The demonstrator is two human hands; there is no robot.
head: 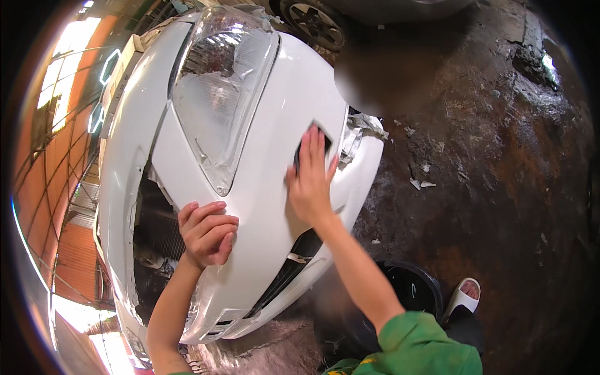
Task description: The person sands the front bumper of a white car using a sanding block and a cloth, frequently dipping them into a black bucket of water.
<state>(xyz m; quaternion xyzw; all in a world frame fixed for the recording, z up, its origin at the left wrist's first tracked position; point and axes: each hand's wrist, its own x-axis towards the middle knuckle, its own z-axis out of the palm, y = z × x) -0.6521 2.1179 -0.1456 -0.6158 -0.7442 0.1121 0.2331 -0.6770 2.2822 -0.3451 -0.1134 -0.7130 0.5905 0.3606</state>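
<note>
A white car front bumper (262,206) lies before me, below a headlight (220,93) covered with clear film and tape. My right hand (311,178) lies on the bumper with its fingers extended over a dark, flat sanding sheet or pad (327,133), pressing it against the painted surface. Most of that pad is hidden under the fingers. Left of it, my left hand (208,232) is raised over the bumper near the headlight's lower tip, fingers loosely curled and apart, holding nothing. Between the bumper's lower edge and its face runs a black lower grille (281,276).
A dark round tub (412,286) stands by my sandalled foot (468,293). Paper scraps lie on the stained floor (468,187). Torn masking film (358,136) hangs at the bumper's side. Another vehicle's wheel (314,23) is at the top. A dark opening (154,234) lies left of my left hand.
</note>
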